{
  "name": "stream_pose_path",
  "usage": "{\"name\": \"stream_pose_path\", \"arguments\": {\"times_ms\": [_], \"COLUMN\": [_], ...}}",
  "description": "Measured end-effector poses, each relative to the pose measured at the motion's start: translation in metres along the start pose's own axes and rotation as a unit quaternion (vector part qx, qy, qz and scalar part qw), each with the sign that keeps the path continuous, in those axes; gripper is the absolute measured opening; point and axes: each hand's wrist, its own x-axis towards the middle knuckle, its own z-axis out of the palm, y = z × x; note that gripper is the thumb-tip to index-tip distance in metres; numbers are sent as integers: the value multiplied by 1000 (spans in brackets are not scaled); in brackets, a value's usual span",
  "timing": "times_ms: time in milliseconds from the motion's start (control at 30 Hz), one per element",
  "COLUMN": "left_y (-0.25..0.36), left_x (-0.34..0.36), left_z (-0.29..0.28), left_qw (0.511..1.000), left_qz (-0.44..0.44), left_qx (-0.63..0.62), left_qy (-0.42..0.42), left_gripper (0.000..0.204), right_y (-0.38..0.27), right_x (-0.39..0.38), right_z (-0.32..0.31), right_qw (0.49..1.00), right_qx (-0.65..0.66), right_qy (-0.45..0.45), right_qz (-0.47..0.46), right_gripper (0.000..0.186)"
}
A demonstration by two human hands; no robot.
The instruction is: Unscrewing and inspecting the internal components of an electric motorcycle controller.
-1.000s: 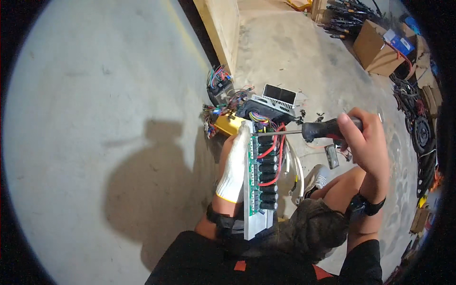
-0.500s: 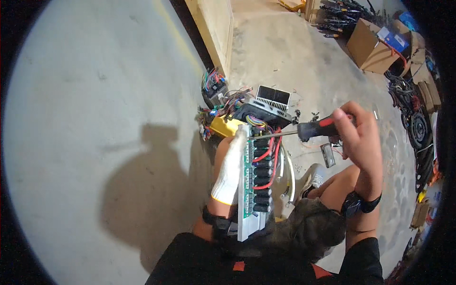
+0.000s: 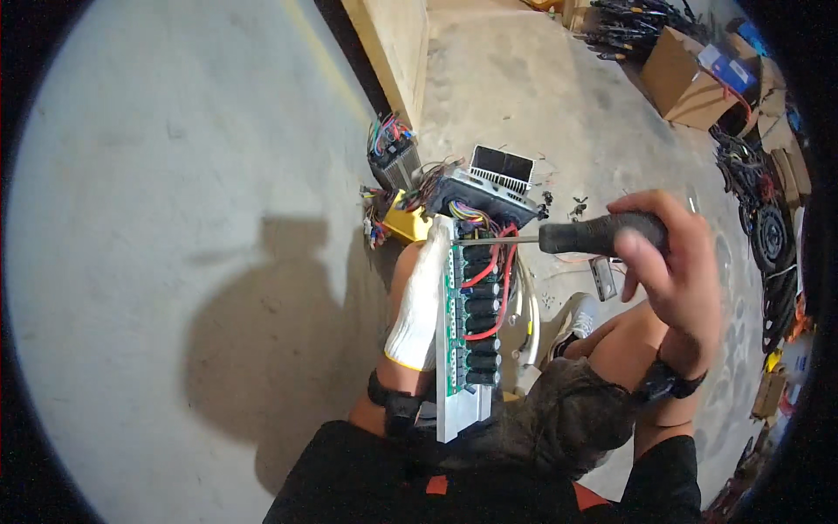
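Observation:
In a white glove, my left hand grips the upper part of a long aluminium plate from its left side; its fingertips are hidden. A green circuit board runs along that plate, carrying a row of black cylindrical capacitors. Thick red wires arch over them. My bare right hand is closed round the black handle of a screwdriver, thumb along its underside. The shaft points left, and its tip meets the board's upper end near the gloved fingers.
Beyond the board lie a black-cased unit with coloured wires, a yellow box and a finned controller. A small metal case rests on the floor. Cardboard box and cable piles line the right; a wall is at left.
My right hand has rolled the screwdriver handle, hiding its red part, and shifted slightly right. The tip stays at the board's upper end. The view has shifted a little.

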Motion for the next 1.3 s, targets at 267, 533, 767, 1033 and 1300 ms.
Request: {"name": "stream_pose_path", "arguments": {"times_ms": [267,533,767,1033,1300], "left_y": [-2,-1,-3,5,-4], "left_x": [-10,-2,4,-10,-19], "left_z": [13,-1,-2,4,9], "left_qw": [996,1000,996,998,985], "left_qz": [3,12,86,36,54], "left_qx": [-80,-3,32,-40,-161], "left_qy": [34,14,23,-13,8], "left_gripper": [53,50,55,55,55], "right_y": [33,7,44,34,250], "right_x": [3,18,33,73,116], "right_z": [16,3,22,-13,-28], "right_qw": [999,994,985,912,956], "right_qx": [-1,-34,119,175,2], "right_qy": [29,47,127,348,212], "right_qz": [-27,88,-9,-126,202], "right_gripper": [29,33,29,26,48]}}
